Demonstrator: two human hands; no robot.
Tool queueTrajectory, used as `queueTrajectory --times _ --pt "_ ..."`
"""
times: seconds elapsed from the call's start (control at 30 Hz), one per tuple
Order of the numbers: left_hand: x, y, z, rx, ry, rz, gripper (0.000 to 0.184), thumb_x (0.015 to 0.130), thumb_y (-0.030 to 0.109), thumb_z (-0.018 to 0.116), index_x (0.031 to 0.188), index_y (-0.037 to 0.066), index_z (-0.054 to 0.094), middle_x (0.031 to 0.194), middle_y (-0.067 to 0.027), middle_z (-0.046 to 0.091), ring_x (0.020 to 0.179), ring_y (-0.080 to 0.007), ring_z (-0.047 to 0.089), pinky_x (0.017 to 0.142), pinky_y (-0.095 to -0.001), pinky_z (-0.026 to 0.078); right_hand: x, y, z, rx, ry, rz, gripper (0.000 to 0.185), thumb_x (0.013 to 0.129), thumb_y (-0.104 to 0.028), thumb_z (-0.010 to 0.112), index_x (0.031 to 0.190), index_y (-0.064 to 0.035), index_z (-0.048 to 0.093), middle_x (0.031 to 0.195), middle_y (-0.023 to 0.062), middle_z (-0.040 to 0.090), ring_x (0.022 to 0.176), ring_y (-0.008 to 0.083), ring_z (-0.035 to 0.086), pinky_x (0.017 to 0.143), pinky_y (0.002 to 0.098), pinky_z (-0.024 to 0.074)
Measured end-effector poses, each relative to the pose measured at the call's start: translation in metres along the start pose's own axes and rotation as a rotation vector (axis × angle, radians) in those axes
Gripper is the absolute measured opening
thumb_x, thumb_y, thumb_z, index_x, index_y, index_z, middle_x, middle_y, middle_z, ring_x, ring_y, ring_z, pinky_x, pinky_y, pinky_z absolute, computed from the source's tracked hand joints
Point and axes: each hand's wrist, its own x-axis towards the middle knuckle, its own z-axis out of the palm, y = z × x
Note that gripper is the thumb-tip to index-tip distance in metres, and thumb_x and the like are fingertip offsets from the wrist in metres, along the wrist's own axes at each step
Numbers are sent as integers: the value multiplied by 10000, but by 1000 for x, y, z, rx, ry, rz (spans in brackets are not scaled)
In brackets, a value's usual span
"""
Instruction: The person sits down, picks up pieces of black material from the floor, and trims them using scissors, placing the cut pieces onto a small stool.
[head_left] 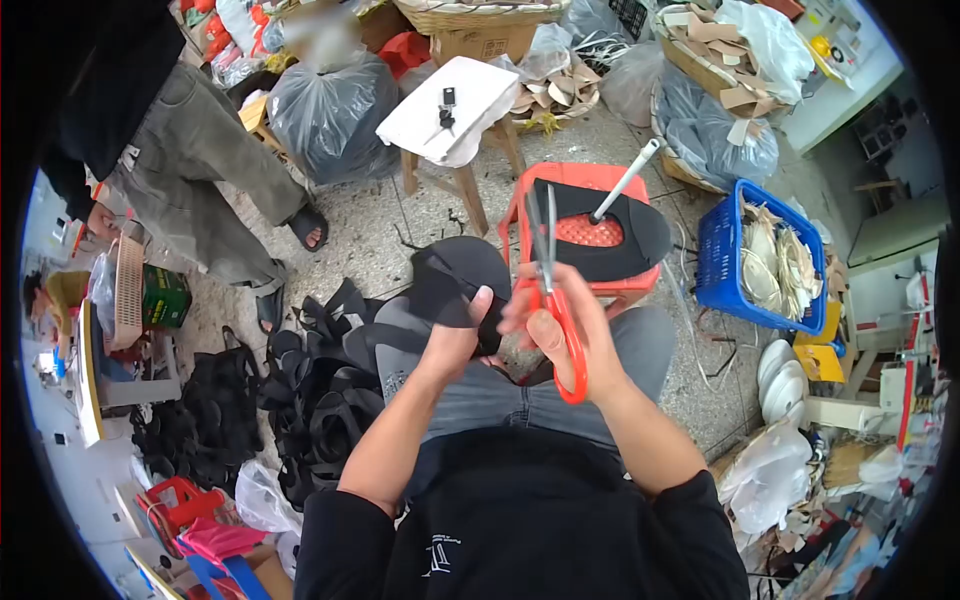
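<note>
My left hand (458, 338) is closed on a black, rounded, flexible piece (465, 262) above my left thigh. Part of that piece is hidden behind the fingers. My right hand (585, 325) grips a pair of red-handled scissors (570, 365), blades pointing up and away from me and slightly apart. The blades are apart from the black piece. Just beyond the scissors, a red plastic stool (643, 181) bears a flat black piece with an oval opening (645, 232). A pale rod (628, 178) stands tilted at that opening.
Black pieces (320, 400) lie heaped on the floor at left, near a standing person (215, 160). A blue basket (722, 255) of pale scraps stands at right. A cloth-topped stool (455, 95) holds keys (447, 105). Sacks and baskets line the back.
</note>
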Motion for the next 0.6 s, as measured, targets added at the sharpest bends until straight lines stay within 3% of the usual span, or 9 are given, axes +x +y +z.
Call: queueTrajectory --times 0.03,0.13,0.2,0.23,0.37,0.47,0.5,0.57,0.6 --pt "-4 15 10 -311 -16 -171 368 1099 288 590 1270 -32 652 1038 -96 747 851 -186 699 769 -304 552 1 2 -4 -83 23 -29 567 927 -36 751 1426 -30 482 1014 115 661 801 167 655 746 306 566" --pt "-14 47 38 -299 -24 -91 320 1145 269 496 1187 7 676 1054 -48 751 839 -85 678 740 -240 528 -2 4 -17 -240 131 -72 604 922 -82 796 1434 -28 480 994 96 650 814 150 640 744 297 549" --pt "-18 70 59 114 -180 94 309 1128 307 548 1134 24 672 1009 -54 734 826 -140 667 723 -295 517 -6 -7 -24 -64 246 115 640 882 -12 780 1454 -20 493 1065 100 665 890 150 639 792 280 530" --pt "-22 68 63 98 -184 88 309 1128 307 548 1134 24 672 1009 -54 734 826 -140 667 723 -295 517 -9 -9 -26 -80 250 124 640 882 -12 780 1454 -20 493 1065 100 665 890 150 639 792 280 530" --pt "-30 60 70 559 -399 203 289 1095 280 573 1069 3 649 917 -84 675 840 -238 643 782 -332 522 -4 -14 -38 -207 243 -62 613 853 55 694 1441 11 530 1196 144 688 1028 192 661 914 276 517" --pt "-44 47 52 798 -290 587 197 1007 198 675 1003 3 650 872 -105 652 825 -303 646 783 -369 528 -1 -31 -49 -325 270 -145 627 842 63 685 1449 8 538 1204 135 683 1015 182 642 919 277 507" --pt "-48 45 40 931 -188 729 180 969 147 700 1051 -8 663 933 -84 686 843 -260 643 788 -356 518 -1 -39 -54 -379 281 -186 634 837 67 680 1452 6 542 1208 130 681 1009 177 632 921 278 502" --pt "-54 41 26 1062 -112 875 212 930 97 725 1100 -19 675 995 -63 720 862 -216 641 794 -343 508 3 -49 -63 -477 294 -275 628 829 67 674 1443 8 553 1210 127 678 995 175 622 921 288 497" --pt "-58 36 21 924 -112 735 225 924 90 736 1113 -21 683 974 -67 717 840 -219 643 783 -346 514 9 -54 -67 -521 292 -321 615 827 63 672 1430 11 560 1207 129 678 987 178 621 920 296 496"
